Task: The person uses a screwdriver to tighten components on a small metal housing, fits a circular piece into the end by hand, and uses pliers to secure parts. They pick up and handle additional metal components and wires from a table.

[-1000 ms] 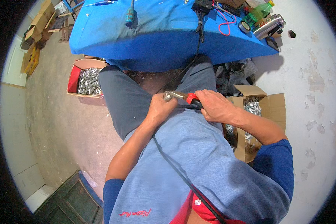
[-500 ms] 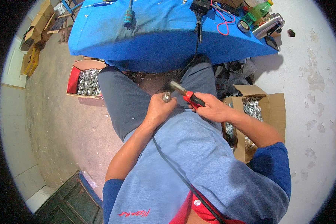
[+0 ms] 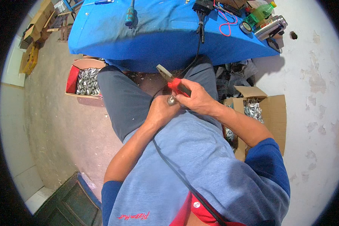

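Observation:
My right hand is closed round the red-and-black handles of a pair of pliers. Their metal jaws point up and to the left, over my lap. Just below and to the left, my left hand is closed on a small silvery metal piece; only its rounded end shows between the fingers. The two hands touch or nearly touch, with the right thumb beside the metal piece. What lies inside the left fist is hidden.
A red-sided carton of small metal parts stands left of my legs. Another open cardboard box with metal parts is at my right. Ahead, the blue-covered table bears a screwdriver, a bottle and a flask. A cable crosses my front.
My right hand has moved left and up, up against the left hand. The pliers' jaws now reach farther left and up, past the metal piece. The left hand stays nearly in place.

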A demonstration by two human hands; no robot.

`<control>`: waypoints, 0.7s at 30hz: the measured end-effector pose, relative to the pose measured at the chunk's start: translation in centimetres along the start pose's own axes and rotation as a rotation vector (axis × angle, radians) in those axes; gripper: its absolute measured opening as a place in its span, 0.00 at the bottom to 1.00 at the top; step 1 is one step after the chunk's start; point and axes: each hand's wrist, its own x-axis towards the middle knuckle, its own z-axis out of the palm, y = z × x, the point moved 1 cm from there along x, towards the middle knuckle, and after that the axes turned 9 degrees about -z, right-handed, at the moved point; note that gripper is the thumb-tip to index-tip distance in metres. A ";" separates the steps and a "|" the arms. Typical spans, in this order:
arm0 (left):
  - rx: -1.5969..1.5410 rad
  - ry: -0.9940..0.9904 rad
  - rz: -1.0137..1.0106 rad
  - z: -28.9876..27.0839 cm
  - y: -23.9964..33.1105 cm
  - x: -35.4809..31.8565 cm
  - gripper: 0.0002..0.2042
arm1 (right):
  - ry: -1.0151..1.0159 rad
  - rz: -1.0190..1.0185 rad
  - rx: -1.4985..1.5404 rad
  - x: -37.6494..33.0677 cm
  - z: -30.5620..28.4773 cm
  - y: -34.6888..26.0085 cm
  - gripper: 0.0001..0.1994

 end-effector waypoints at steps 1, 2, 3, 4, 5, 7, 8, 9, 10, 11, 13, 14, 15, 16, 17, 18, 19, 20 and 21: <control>0.012 -0.009 -0.013 0.0 0.2 0.0 0.14 | -0.019 0.012 -0.011 0.0 -0.1 0.0 0.13; 0.023 -0.016 -0.026 -0.1 0.3 0.0 0.14 | -0.039 0.022 -0.021 0.1 -0.1 0.0 0.14; -0.012 -0.002 -0.006 0.0 0.2 0.1 0.13 | -0.037 0.010 -0.006 0.2 -0.1 0.0 0.14; -0.047 0.012 0.015 0.3 -0.2 0.2 0.11 | -0.036 -0.002 0.008 0.3 0.0 0.1 0.14; -0.081 0.025 0.035 0.4 -0.3 0.3 0.11 | -0.033 -0.013 0.024 0.4 0.0 0.2 0.14; -0.066 0.007 0.010 0.3 -0.1 0.4 0.10 | -0.053 -0.036 0.001 0.6 -0.2 0.3 0.14; -0.058 -0.001 -0.003 0.3 -0.1 0.4 0.10 | -0.064 -0.048 -0.010 0.7 -0.3 0.4 0.14; -0.076 -0.015 0.008 0.3 -0.3 0.5 0.09 | -0.072 -0.043 0.004 0.6 -0.3 0.2 0.14; -0.094 -0.030 0.019 0.5 -0.8 0.7 0.08 | -0.079 -0.037 0.017 0.5 -0.3 -0.1 0.15; -0.112 -0.044 0.031 0.7 -1.2 0.9 0.08 | -0.087 -0.032 0.031 0.4 -0.3 -0.3 0.15; -0.131 -0.048 0.038 1.0 -1.8 1.2 0.07 | -0.063 -0.078 -0.010 0.6 -0.1 -0.4 0.15; -0.139 -0.052 0.044 1.0 -1.7 1.3 0.06 | -0.049 -0.102 -0.032 0.7 -0.1 -0.5 0.15; -0.110 -0.064 0.040 1.0 -1.6 1.3 0.06 | -0.045 -0.095 -0.009 0.6 -0.1 -0.4 0.15; -0.082 -0.077 0.036 0.9 -1.4 1.2 0.07 | -0.042 -0.087 0.014 0.5 0.0 -0.2 0.15; -0.053 -0.090 0.032 0.8 -1.1 1.1 0.07 | -0.038 -0.080 0.038 0.5 0.1 0.0 0.15; -0.068 -0.097 0.039 0.6 -0.9 0.9 0.07 | -0.048 -0.081 0.040 0.5 0.0 0.1 0.16; -0.084 -0.104 0.046 0.5 -0.7 0.8 0.07 | -0.058 -0.082 0.043 0.6 -0.2 0.3 0.17; -0.100 -0.111 0.053 0.5 -0.6 0.7 0.07 | -0.070 -0.082 0.046 0.6 -0.3 0.4 0.17; -0.123 -0.127 0.040 0.5 -0.7 0.7 0.08 | -0.077 -0.083 0.039 0.7 -0.4 0.3 0.17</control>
